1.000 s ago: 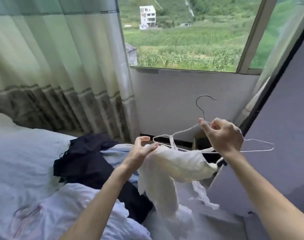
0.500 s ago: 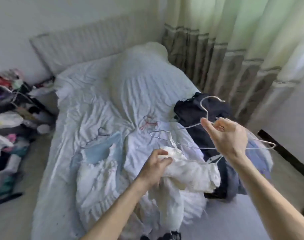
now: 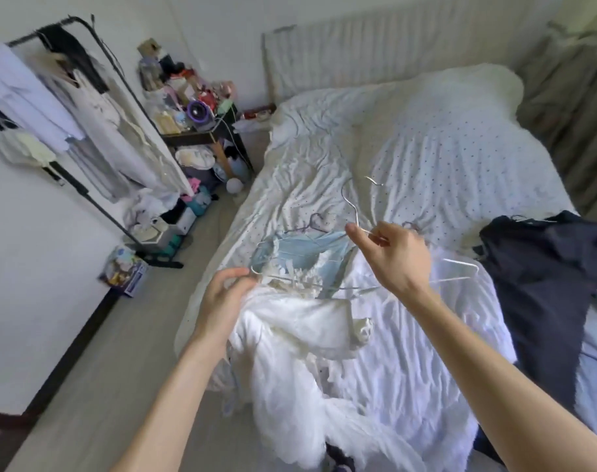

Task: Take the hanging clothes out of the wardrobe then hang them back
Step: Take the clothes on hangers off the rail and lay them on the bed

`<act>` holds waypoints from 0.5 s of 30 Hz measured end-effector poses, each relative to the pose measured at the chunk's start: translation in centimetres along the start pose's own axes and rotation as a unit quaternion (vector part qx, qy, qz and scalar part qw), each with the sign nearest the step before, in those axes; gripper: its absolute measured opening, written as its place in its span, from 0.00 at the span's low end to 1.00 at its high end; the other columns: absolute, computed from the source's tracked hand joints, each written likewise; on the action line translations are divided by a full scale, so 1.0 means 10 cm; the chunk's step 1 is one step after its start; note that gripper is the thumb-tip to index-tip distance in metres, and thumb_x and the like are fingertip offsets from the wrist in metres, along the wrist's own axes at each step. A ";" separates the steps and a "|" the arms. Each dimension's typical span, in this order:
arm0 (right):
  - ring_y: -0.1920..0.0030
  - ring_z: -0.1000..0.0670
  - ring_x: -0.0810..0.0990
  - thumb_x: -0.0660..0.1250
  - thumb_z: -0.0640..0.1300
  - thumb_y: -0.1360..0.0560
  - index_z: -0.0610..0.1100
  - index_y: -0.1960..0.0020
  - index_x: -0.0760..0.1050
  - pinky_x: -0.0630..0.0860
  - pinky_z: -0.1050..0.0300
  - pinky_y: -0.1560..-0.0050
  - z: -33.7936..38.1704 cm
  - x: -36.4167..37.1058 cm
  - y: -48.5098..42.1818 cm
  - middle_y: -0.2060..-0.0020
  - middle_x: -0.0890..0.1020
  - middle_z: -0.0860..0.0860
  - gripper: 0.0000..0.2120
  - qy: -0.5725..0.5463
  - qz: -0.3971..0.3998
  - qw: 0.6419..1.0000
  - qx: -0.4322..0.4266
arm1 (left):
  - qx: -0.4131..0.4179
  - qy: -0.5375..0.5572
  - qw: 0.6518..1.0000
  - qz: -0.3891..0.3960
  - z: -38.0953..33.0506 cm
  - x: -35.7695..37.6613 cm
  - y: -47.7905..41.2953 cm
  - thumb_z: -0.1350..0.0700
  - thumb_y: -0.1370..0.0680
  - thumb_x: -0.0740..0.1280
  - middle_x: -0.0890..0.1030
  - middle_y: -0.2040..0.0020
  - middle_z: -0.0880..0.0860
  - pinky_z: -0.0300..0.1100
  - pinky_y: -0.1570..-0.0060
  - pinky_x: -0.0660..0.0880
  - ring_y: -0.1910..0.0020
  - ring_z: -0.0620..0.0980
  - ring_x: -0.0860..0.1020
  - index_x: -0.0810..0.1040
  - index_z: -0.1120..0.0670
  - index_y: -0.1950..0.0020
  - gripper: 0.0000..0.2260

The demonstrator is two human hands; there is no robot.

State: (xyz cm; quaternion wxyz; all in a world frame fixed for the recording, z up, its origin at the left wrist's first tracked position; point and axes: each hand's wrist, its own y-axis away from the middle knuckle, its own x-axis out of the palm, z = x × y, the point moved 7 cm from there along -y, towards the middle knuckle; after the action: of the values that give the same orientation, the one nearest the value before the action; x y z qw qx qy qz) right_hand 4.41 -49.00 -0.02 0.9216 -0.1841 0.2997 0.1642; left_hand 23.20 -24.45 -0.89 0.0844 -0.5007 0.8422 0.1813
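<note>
Left hand risen, gripping garment; right hand pinches hanger.

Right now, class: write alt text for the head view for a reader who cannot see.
A person's right hand pinches a wire hanger by its neck while the left hand holds a white garment hanging from it, above a rumpled bed. A dark garment lies on the bed at right; a clothes rack stands at left.

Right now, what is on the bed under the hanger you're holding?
A light blue garment on the sheet, partly showing beyond the white garment. That white garment, draped from the wire hanger, hides whatever lies beneath it.
</note>
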 end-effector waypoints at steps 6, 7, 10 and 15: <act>0.72 0.52 0.70 0.62 0.72 0.27 0.45 0.70 0.61 0.65 0.54 0.69 0.37 0.36 -0.20 0.77 0.69 0.52 0.32 -0.057 0.037 0.998 0.006 | 0.069 -0.011 0.996 -0.061 -0.33 -0.15 -0.18 0.58 0.22 0.67 0.72 0.52 0.38 0.32 0.57 0.66 0.55 0.33 0.70 0.77 0.52 0.43 0.09; 0.72 0.52 0.69 0.62 0.72 0.27 0.45 0.71 0.61 0.65 0.54 0.68 0.41 0.40 -0.24 0.77 0.69 0.52 0.32 -0.061 0.040 0.997 0.004 | 0.076 -0.012 0.994 -0.079 -0.38 -0.20 -0.24 0.58 0.22 0.67 0.72 0.52 0.38 0.32 0.57 0.66 0.55 0.33 0.70 0.77 0.52 0.42 0.09; 0.71 0.52 0.69 0.62 0.72 0.26 0.44 0.69 0.61 0.66 0.55 0.67 0.47 0.50 -0.39 0.76 0.68 0.52 0.32 -0.062 0.042 0.997 0.002 | 0.105 -0.028 0.987 -0.121 -0.52 -0.36 -0.50 0.57 0.22 0.66 0.74 0.49 0.43 0.35 0.57 0.67 0.54 0.35 0.71 0.76 0.52 0.41 0.10; 0.71 0.51 0.69 0.61 0.72 0.26 0.45 0.70 0.61 0.68 0.55 0.67 0.43 0.84 -0.72 0.76 0.68 0.53 0.32 -0.055 0.049 0.997 0.015 | 0.060 -0.088 0.989 -0.102 -0.08 -0.29 -1.20 0.54 0.23 0.67 0.76 0.46 0.49 0.45 0.51 0.70 0.50 0.47 0.74 0.75 0.50 0.42 0.10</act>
State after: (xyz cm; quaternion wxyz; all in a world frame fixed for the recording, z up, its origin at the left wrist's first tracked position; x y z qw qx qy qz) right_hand 15.95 -51.81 -0.21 0.9303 -0.1459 0.2596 0.2141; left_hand 35.16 -27.57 -1.91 0.2060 -0.5599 0.7856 0.1639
